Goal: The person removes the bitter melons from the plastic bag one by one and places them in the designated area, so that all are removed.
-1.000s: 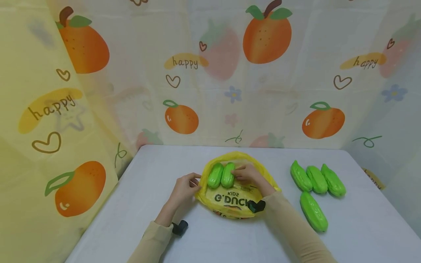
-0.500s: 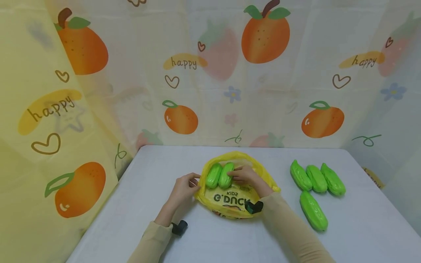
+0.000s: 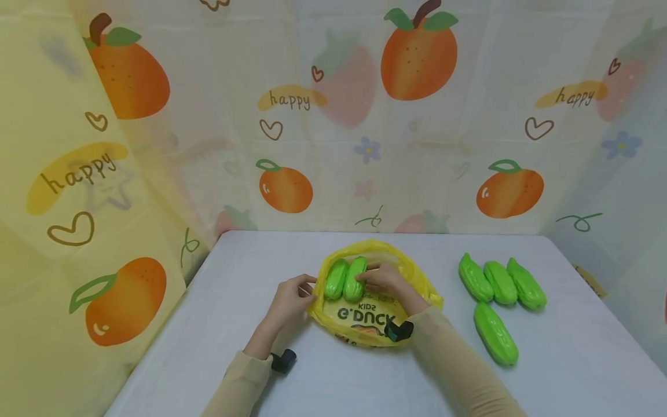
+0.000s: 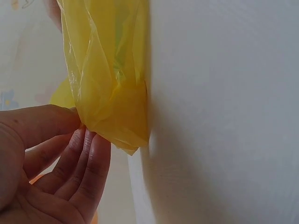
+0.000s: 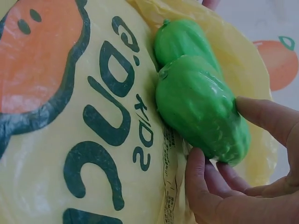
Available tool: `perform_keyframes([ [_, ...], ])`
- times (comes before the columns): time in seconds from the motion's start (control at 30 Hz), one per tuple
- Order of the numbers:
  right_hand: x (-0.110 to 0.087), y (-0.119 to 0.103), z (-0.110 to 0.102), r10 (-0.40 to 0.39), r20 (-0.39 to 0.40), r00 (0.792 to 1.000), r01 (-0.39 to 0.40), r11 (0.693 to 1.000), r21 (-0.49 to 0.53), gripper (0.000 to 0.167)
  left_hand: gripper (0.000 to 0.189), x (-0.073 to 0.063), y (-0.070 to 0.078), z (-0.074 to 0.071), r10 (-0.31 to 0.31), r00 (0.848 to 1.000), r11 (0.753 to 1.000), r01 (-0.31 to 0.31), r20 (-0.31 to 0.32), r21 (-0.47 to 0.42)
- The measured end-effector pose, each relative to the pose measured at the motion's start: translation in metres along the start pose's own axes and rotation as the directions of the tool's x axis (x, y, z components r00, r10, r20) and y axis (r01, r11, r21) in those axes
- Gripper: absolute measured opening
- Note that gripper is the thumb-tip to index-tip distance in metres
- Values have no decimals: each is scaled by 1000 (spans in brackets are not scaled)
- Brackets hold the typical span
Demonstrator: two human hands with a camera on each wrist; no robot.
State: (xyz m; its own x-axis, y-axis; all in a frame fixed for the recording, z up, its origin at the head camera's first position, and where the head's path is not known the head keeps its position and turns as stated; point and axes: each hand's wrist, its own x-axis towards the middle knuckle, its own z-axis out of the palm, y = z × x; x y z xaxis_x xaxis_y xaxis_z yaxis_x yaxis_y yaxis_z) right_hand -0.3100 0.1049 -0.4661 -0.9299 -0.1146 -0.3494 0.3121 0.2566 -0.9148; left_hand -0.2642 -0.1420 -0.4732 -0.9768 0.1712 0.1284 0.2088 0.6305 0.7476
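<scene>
A yellow plastic bag (image 3: 366,339) printed with "G.DUCK KIDS" lies with its mouth spread on the white table. My left hand (image 3: 289,297) pinches the bag's left edge between thumb and fingers, seen close in the left wrist view. Inside the bag, two glossy, bumpy green cucumbers lie side by side. My right hand (image 3: 386,280) reaches in and holds the right-hand cucumber (image 5: 205,112), thumb on one side and fingertips on the other. The left-hand cucumber (image 3: 336,279) rests against it, partly hidden behind it in the right wrist view.
Three more cucumbers (image 3: 502,282) lie in a row on the right of the white table (image 3: 250,255). A single cucumber (image 3: 496,334) lies just in front of them. Fruit-printed curtains (image 3: 448,127) stand behind the table and at its sides.
My right hand has shifted slightly left with its cucumber, and the neighbouring cucumber has slid left too, nearer the bag's left wall. My left hand keeps its hold on the bag.
</scene>
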Motion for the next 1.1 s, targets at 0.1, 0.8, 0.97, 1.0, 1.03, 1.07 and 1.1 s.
perform_keyframes([
  [0.1,0,0,2,-6,-1,1000,6,1000,20,65,32,0,-1,0,-2,1000,1000,2,3,0],
  [0.8,-6,-1,9,-47,-59,997,50,998,49,66,33,-2,2,-3,6,1000,1000,-6,13,6],
  [0.97,-9,-1,9,-54,-22,998,56,995,85,66,32,-2,3,-3,-13,1000,1000,13,11,2],
  [1.0,-9,-1,9,-55,-17,998,56,995,86,66,32,-2,3,-3,-13,1000,1000,13,8,1],
  [1.03,-10,-1,9,-50,-16,999,51,994,92,67,32,-2,3,-3,-12,1000,1000,12,6,0],
  [1.07,-9,-1,9,-48,-13,999,49,994,93,68,32,-2,2,-3,-12,1000,1000,12,4,-2],
  [1.1,-9,-1,9,-44,-11,999,45,995,94,68,31,-2,3,-3,-13,1000,1000,13,3,-3],
])
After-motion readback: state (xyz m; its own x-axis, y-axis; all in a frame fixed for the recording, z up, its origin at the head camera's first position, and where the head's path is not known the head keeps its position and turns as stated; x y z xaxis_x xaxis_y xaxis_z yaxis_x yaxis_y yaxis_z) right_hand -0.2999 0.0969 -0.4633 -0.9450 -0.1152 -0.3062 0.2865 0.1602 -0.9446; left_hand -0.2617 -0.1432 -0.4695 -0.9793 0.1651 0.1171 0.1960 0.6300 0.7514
